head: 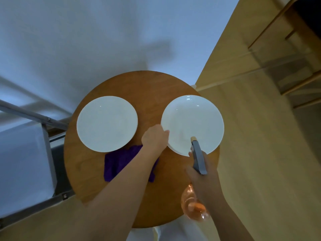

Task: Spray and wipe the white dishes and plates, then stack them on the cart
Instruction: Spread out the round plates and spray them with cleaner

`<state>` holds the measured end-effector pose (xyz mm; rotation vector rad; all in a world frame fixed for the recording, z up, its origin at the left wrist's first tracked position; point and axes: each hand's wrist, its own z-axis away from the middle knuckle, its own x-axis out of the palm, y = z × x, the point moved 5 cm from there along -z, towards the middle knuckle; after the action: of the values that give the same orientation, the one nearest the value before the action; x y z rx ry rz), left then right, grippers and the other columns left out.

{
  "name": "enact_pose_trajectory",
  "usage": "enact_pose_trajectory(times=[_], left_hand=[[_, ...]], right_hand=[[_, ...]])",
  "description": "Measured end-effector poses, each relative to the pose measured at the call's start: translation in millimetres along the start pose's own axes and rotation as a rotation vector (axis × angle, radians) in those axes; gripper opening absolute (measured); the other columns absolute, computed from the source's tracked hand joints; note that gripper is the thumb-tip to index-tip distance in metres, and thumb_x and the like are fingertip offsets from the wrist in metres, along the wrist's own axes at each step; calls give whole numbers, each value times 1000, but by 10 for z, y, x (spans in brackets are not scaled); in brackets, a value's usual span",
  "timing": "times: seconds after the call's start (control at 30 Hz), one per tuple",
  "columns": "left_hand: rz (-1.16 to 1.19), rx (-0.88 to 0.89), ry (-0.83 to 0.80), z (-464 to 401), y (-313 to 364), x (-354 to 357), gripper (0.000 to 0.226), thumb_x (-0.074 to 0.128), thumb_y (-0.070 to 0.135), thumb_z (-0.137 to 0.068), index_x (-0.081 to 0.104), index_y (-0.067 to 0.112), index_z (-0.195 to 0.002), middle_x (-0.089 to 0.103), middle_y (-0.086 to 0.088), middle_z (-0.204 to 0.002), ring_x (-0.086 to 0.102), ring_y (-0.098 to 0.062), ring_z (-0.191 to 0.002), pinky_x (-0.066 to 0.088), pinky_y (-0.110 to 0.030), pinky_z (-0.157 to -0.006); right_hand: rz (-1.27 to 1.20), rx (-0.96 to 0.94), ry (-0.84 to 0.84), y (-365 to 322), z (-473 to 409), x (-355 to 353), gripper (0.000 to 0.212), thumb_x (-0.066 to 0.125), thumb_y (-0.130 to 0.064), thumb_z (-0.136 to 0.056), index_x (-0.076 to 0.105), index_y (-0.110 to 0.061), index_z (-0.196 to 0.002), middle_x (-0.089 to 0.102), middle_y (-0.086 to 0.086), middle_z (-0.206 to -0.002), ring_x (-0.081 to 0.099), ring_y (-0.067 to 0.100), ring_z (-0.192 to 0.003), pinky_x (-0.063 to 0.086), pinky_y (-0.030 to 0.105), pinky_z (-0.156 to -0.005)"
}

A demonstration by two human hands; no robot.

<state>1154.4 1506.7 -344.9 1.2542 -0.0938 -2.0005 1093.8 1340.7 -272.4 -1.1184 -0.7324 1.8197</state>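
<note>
I am standing over the round wooden bench (121, 84), working through the spraying step. My right hand (202, 174) is wrapping its fingers around the spray bottle (198, 157), the grey nozzle aiming toward twelve o'clock over the white dish (192, 119) lying at the bench's three o'clock side. The bottle's orange body is hanging below my wrist. My left hand (154, 136) is reaching to that dish's nine o'clock rim, touching and steadying it; whether the fingers are pinching the edge or merely pressing against it, I cannot tell, since they are tucked out of sight.

A second white plate (106, 123) is lying at the bench's nine o'clock side, well apart from the dish. The purple cloth (119, 162) is lying crumpled at six o'clock, partly under my left forearm. The cart (43, 129) is showing as a grey metal frame just beside the bench at nine o'clock.

I am judging the task as barely begun: nothing is stacked yet. The next move is calling for a squeeze of the trigger, then swapping to the cloth while keeping the dish from sliding.
</note>
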Motion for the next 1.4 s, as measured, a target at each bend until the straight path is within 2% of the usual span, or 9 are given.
enact_pose_trajectory(times=[0.27, 0.43, 0.53, 0.63, 0.83, 0.93, 1.03, 1.27, 1.4], left_hand=[[454, 36, 175, 85, 22, -108, 34, 51, 18, -92, 37, 18, -62, 38, 4, -58, 35, -7, -54, 29, -14, -51], [940, -207, 226, 170, 19, -47, 12, 53, 29, -94, 45, 20, -95, 50, 7, -81, 50, -6, -72, 37, -9, -53], [1054, -198, 211, 205, 58, -14, 21, 45, 34, -99, 48, 19, -115, 58, 7, -97, 57, -9, -84, 43, -4, -48], [1156, -206, 171, 244, 49, -32, 21, 39, 38, -101, 58, 29, -103, 64, 11, -93, 62, -8, -85, 45, -7, -50], [1295, -217, 119, 305, -84, -105, 16, 43, 43, -98, 58, 41, -94, 68, 24, -81, 66, 7, -74, 48, -10, -51], [1367, -247, 74, 313, -156, -115, 16, 46, 46, -96, 59, 40, -102, 70, 19, -94, 68, -4, -85, 53, -16, -59], [1392, -275, 74, 342, -219, -107, 30, 47, 48, -95, 57, 35, -120, 65, 10, -117, 62, -12, -107, 54, -30, -85], [1480, -352, 93, 406, -455, -210, 28, 46, 48, -96, 57, 37, -119, 64, 6, -120, 61, -18, -108, 51, -42, -93], [1559, -326, 139, 442, -657, -284, 19, 46, 41, -98, 60, 37, -109, 67, 6, -116, 62, -17, -107, 50, -43, -95]], right_hand=[[-17, -2, -19, 33, -111, -138, 26, 59, -1, -82, 53, -24, -93, 41, -6, -58, 40, 6, -47, 38, 10, -45], [-121, 74, 14, 14, -145, -202, 10, 59, -4, -83, 54, -13, -81, 49, 6, -60, 45, 10, -50, 39, 10, -43], [-132, 64, 9, -32, -130, -193, 10, 60, -6, -84, 55, -15, -83, 53, 9, -63, 48, 12, -52, 43, 14, -46], [-118, 35, 19, -49, -96, -153, 18, 60, -7, -83, 52, -23, -82, 50, 10, -66, 47, 16, -56, 43, 25, -52], [-86, 24, 42, -85, -23, -71, 20, 62, -11, -83, 51, -28, -82, 54, 1, -68, 48, 11, -55, 39, 19, -49], [-47, -128, -69, -274, 134, 108, 24, 62, -18, -76, 47, -35, -82, 56, -17, -63, 53, 3, -58, 41, 11, -50], [0, -125, -244, -306, 285, 350, 29, 62, -12, -81, 46, -36, -85, 52, -33, -66, 50, -10, -61, 39, 5, -51], [-18, -60, -273, -180, 512, 353, 25, 58, -2, -82, 50, -25, -80, 47, -14, -55, 40, 5, -51, 39, 16, -50], [-48, 120, -88, 2, 480, 186, 30, 52, 7, -84, 43, -14, -64, 38, -3, -51, 43, 5, -39, 37, 16, -50]])
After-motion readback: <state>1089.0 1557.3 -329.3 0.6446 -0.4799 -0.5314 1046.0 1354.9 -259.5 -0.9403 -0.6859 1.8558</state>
